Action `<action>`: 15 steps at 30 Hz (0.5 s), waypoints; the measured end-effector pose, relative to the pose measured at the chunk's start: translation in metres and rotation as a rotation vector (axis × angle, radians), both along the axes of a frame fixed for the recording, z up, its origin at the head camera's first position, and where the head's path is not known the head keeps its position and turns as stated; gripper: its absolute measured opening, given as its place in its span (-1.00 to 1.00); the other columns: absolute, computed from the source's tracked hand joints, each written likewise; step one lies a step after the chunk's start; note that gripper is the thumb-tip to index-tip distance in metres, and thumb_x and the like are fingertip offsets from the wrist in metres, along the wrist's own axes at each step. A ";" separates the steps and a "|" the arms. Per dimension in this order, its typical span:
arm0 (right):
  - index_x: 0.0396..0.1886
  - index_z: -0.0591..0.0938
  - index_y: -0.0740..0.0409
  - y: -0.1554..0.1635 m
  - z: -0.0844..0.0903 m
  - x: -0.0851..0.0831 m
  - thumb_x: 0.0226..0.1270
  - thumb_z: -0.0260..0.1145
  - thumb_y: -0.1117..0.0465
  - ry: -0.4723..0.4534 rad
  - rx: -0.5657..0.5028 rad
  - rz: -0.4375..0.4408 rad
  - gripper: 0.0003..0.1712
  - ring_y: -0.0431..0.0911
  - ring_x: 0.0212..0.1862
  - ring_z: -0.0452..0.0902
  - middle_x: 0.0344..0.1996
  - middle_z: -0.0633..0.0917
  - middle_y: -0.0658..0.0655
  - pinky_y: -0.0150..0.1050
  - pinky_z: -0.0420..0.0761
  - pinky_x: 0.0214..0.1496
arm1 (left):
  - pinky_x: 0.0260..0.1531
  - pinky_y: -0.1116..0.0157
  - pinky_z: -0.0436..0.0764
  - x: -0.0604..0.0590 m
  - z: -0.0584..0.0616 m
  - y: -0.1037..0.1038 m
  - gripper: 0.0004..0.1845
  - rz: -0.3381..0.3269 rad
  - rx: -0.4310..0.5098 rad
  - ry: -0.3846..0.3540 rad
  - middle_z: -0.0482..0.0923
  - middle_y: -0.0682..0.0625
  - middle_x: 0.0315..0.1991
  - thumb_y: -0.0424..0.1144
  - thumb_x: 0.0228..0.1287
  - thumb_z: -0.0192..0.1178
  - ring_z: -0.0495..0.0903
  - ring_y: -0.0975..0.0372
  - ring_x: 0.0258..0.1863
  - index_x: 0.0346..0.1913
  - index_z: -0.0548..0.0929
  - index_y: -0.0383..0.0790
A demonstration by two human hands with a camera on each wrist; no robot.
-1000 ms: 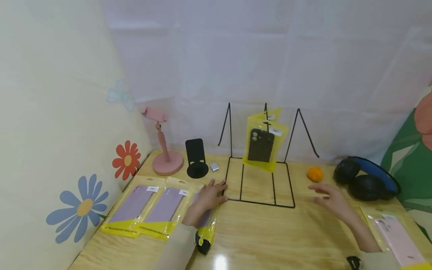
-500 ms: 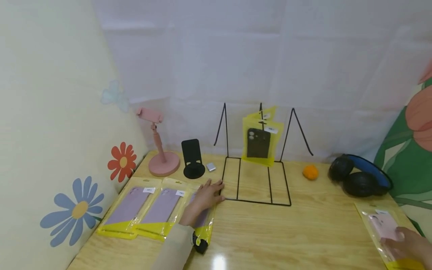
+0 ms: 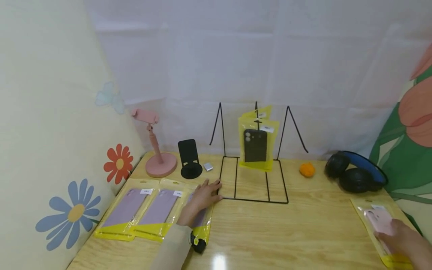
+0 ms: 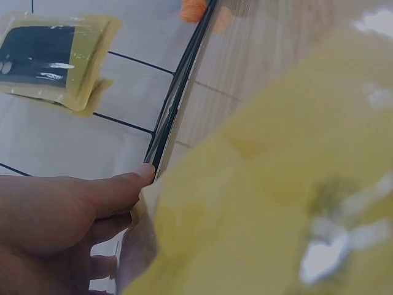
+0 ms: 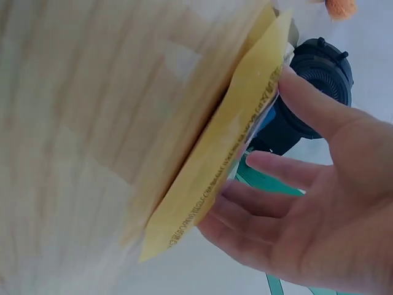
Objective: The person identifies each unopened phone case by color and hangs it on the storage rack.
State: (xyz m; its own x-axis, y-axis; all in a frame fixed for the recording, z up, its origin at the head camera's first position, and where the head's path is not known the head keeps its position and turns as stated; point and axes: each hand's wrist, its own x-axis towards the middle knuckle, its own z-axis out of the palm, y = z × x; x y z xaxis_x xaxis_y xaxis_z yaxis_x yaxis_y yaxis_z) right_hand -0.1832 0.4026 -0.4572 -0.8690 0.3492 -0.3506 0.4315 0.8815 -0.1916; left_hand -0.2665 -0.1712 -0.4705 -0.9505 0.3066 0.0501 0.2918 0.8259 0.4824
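Note:
On the wooden table stands a black wire display rack (image 3: 261,200). From its middle arm hang yellow-edged packs, the front one a black phone case (image 3: 255,145). My left hand (image 3: 202,197) holds the rack's near left corner, thumb against the rod in the left wrist view. Beneath that hand and wrist lies a packaged purple phone case (image 3: 200,221), partly covered. My right hand (image 3: 401,238) is at a packaged pink phone case (image 3: 379,217) at the right. In the right wrist view its thumb and fingers are spread, touching the pack (image 5: 224,147), not closed round it.
Two more packaged purple phone cases (image 3: 125,208) lie at the left. Behind them stand a pink phone stand (image 3: 161,165), a black phone stand (image 3: 189,152) and a small silver block (image 3: 208,167). An orange fuzzy ball (image 3: 307,170) and black headphones (image 3: 356,176) sit back right.
My right hand has gone from above the table beside the rack, rightward and down to the packaged pink phone case. The left hand stays at the rack's corner. The head view has turned slightly right.

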 end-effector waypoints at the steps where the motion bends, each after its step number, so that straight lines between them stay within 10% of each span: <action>1: 0.12 0.07 0.75 -0.001 0.000 0.000 0.23 0.31 -0.11 0.013 0.002 0.002 0.03 0.33 -0.08 0.35 0.05 0.25 0.69 0.23 0.39 0.14 | 0.28 -0.30 0.01 0.000 0.000 0.000 -0.44 0.000 0.001 0.002 0.26 -0.12 0.41 -0.12 0.32 0.21 0.02 -0.29 0.41 0.32 0.45 -0.27; 10: 0.35 -0.07 0.54 -0.003 -0.004 0.005 0.10 0.44 -0.04 0.112 -0.036 -0.091 0.17 0.54 0.10 0.07 0.09 0.11 0.70 0.36 0.27 0.16 | 0.27 -0.30 0.03 0.001 0.001 0.000 -0.44 -0.002 -0.012 0.001 0.25 -0.11 0.41 -0.11 0.33 0.21 0.02 -0.28 0.41 0.33 0.44 -0.26; 15: 0.39 -0.08 0.52 0.007 0.000 0.009 0.20 0.38 -0.06 0.175 -0.082 0.054 0.14 0.59 0.14 0.08 0.21 0.12 0.72 0.40 0.23 0.17 | 0.27 -0.30 0.04 0.001 0.000 0.000 -0.44 -0.003 -0.019 0.010 0.26 -0.11 0.41 -0.11 0.32 0.21 0.03 -0.28 0.40 0.32 0.45 -0.26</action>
State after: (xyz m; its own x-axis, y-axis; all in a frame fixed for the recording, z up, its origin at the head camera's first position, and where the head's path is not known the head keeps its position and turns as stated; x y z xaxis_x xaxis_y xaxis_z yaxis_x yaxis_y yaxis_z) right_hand -0.1743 0.4093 -0.4576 -0.9357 0.2769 -0.2184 0.3381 0.8807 -0.3318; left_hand -0.2658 -0.1708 -0.4702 -0.9490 0.3108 0.0535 0.2993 0.8340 0.4635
